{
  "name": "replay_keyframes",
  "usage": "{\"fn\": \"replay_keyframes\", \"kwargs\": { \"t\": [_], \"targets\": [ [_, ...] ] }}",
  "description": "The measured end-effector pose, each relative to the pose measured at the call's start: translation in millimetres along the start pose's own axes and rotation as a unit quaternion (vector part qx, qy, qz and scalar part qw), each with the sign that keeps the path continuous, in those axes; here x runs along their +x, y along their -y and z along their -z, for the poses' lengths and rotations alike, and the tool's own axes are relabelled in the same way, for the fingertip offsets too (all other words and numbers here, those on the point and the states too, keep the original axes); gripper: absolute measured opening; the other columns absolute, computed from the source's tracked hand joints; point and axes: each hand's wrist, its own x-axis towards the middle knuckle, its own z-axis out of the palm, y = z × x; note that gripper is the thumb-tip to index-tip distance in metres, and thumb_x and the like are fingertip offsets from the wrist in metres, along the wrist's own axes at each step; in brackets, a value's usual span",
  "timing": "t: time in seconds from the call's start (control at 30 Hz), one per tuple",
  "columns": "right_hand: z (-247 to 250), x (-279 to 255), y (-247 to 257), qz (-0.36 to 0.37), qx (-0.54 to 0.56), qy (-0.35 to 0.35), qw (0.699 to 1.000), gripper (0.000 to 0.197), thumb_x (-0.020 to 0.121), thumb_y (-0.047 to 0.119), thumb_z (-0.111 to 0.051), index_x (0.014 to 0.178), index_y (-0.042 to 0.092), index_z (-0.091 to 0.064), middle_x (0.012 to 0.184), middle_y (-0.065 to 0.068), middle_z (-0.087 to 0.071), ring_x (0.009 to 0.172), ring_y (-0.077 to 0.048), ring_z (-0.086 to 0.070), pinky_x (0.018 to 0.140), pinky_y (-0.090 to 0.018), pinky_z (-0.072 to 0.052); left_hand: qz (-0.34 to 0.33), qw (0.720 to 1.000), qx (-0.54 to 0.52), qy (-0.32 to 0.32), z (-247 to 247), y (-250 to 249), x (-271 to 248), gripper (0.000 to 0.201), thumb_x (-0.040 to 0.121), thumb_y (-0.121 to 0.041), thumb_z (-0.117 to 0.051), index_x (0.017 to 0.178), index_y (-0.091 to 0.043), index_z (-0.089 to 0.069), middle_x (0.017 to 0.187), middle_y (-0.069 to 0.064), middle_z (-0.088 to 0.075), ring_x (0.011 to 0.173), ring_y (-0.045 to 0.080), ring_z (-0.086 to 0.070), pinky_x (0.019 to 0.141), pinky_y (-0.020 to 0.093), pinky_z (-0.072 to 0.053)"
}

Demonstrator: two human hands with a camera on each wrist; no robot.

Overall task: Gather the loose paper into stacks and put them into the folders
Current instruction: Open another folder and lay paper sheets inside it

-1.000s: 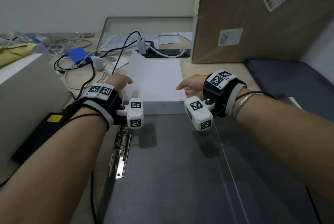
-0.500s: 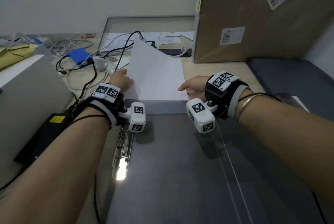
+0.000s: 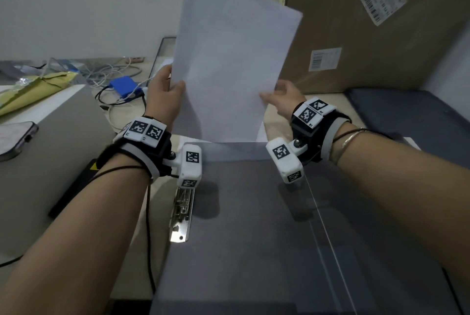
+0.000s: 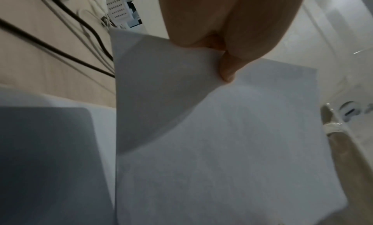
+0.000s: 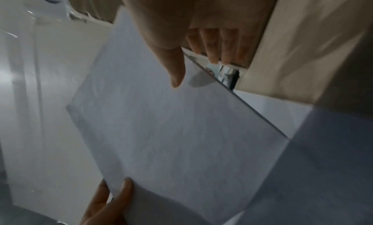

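Note:
A white stack of paper stands nearly upright above the table, its lower edge just over the far edge of the open grey folder. My left hand pinches the stack's left edge, thumb in front. My right hand is at the lower right edge: the thumb lies just over the front of the paper, and the straight fingers are behind it. The folder's metal clip lies along its left side. More white paper lies flat on the table underneath.
A big cardboard box stands at the back right, with a dark blue folder below it. Cables and a blue box lie at the back left. A grey box with a phone on it is at the left.
The paper lay flat on the table a second ago; my left hand has lifted it by its left edge to nearly upright, and my right hand has risen to its right edge.

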Motion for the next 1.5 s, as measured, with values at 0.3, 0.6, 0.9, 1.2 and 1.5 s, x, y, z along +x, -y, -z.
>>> {"fn": "replay_keyframes", "kwargs": {
  "t": [0.3, 0.6, 0.9, 1.2, 1.5],
  "targets": [
    [49.8, -26.3, 63.3, 0.138, 0.137, -0.014, 0.981, 0.014, 0.083, 0.008, -0.067, 0.091, 0.019, -0.063, 0.087, 0.004, -0.068, 0.069, -0.007, -0.065, 0.057, -0.021, -0.050, -0.047, 0.990, -0.132, 0.015, -2.2, -60.7, -16.9, 0.030, 0.090, 0.006, -0.048, 0.101, -0.020, -0.057, 0.097, 0.005, -0.069, 0.088, 0.021, -0.065, 0.089, 0.042, -0.053],
    [70.4, -78.7, 33.2, 0.164, 0.061, -0.070, 0.982, 0.025, 0.087, -0.001, -0.056, 0.111, 0.004, -0.061, 0.101, -0.007, -0.065, 0.094, -0.023, -0.064, 0.090, -0.041, -0.053, 0.062, 0.979, -0.172, 0.086, -22.9, -53.1, -75.5, 0.030, 0.094, 0.005, -0.045, 0.119, -0.010, -0.048, 0.110, 0.010, -0.064, 0.097, 0.025, -0.063, 0.088, 0.039, -0.054],
    [66.4, -115.5, -24.6, 0.109, -0.045, -0.079, 0.990, 0.022, 0.092, 0.010, -0.051, 0.109, -0.001, -0.059, 0.101, -0.014, -0.065, 0.089, -0.024, -0.060, 0.073, -0.024, -0.046, 0.126, 0.980, -0.116, 0.097, -38.6, -22.8, -118.8, 0.040, 0.092, -0.004, -0.052, 0.131, -0.002, -0.047, 0.124, 0.017, -0.061, 0.108, 0.030, -0.061, 0.092, 0.041, -0.050],
    [82.6, -119.4, -24.3, 0.114, -0.123, -0.053, 0.984, 0.024, 0.090, 0.010, -0.049, 0.105, -0.003, -0.063, 0.102, -0.020, -0.068, 0.090, -0.032, -0.064, 0.076, -0.031, -0.051, 0.139, 0.983, -0.007, 0.122, -22.3, -26.6, -118.7, 0.021, 0.092, -0.013, -0.053, 0.111, -0.008, -0.060, 0.113, 0.014, -0.065, 0.105, 0.032, -0.062, 0.092, 0.045, -0.051],
    [116.5, -121.1, -56.6, -0.057, -0.109, 0.061, 0.990, 0.026, 0.090, 0.006, -0.055, 0.116, 0.006, -0.059, 0.072, 0.000, -0.070, 0.067, -0.015, -0.067, 0.066, -0.025, -0.054, 0.230, 0.942, 0.208, 0.130, 42.1, 11.2, -132.0, 0.032, 0.086, -0.019, -0.067, 0.118, -0.014, -0.063, 0.106, 0.007, -0.060, 0.094, 0.019, -0.051, 0.065, 0.023, -0.040]
  ]
}}
